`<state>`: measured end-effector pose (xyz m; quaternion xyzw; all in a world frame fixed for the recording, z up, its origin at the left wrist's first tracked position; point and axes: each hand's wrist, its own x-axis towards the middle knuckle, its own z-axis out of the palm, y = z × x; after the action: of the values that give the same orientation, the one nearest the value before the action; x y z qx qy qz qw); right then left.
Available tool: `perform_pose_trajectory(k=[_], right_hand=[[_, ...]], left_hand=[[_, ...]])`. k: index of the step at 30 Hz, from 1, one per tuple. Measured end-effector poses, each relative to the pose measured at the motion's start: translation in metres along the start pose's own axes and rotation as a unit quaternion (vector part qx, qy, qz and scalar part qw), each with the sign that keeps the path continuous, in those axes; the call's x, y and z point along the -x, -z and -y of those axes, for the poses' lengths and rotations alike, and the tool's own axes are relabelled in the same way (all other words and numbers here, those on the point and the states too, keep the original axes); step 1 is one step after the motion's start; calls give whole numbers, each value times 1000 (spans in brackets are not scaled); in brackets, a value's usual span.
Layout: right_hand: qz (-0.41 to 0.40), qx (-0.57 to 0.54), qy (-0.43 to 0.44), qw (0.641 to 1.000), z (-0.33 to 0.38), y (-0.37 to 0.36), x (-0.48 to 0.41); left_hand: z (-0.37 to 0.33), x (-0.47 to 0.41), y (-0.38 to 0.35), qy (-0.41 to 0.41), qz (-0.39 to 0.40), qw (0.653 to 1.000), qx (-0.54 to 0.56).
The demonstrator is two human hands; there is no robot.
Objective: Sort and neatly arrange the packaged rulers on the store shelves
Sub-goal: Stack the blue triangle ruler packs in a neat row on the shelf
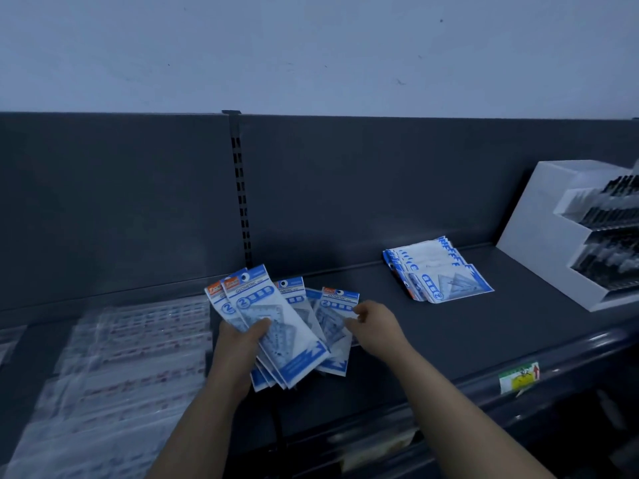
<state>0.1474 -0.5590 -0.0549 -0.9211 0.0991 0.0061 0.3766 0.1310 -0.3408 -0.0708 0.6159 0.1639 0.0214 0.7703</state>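
Near the shelf (432,344) edge, the left hand (238,344) grips a fanned bundle of packaged rulers (280,326), fingers curled round it. Just right, the right hand (375,323) pinches a single packet (337,307). Gathering step, I'd say. Next: square the bundle and lay it on the far-right stack (439,274), edges aligned.

Ruler packs (254,296): white w/ blue bands, blue zigzag edge, orange-red corner tag. Flat stack (441,271): same white & blue. Shelf (432,333), back panel (345,188): dark grey. Wall (311,46): pale blue-grey. Display box (539,229): white, black contents. Edge label (518,377): green, yellow, white, red arrow.
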Motion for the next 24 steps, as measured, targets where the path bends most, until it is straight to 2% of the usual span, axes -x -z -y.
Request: perform_pose_trajectory(k=[3,6,8,10,11,14,17,19,21,24], right_hand=[[-14,53,-8,998,5,-5,-3],[-32,-32,38,998,19,-11,3],[78,-101,70,989,31,-12,10],[202,-126,73,968,44,-14,20],[228,-139,74,961,46,-16,22],[207,-203,86,953,50,-9,27],[201,-196,99,955,47,16,30],[192,-152,125,961,42,34,34],[174,-97,146,969,37,50,37],[131,-16,163,978,27,62,38]], left_hand=[[-8,2,10,2,-13,1000,9],[-11,7,11,5,-4,999,32],[-10,9,7,7,10,998,69],[-11,15,-2,4,45,990,134],[-11,17,-7,5,64,984,166],[-13,28,-18,18,126,974,186],[-8,33,-17,10,176,976,128],[-6,29,-6,-29,165,979,116],[-6,19,6,-61,121,986,94],[-8,15,14,-108,104,988,-23]])
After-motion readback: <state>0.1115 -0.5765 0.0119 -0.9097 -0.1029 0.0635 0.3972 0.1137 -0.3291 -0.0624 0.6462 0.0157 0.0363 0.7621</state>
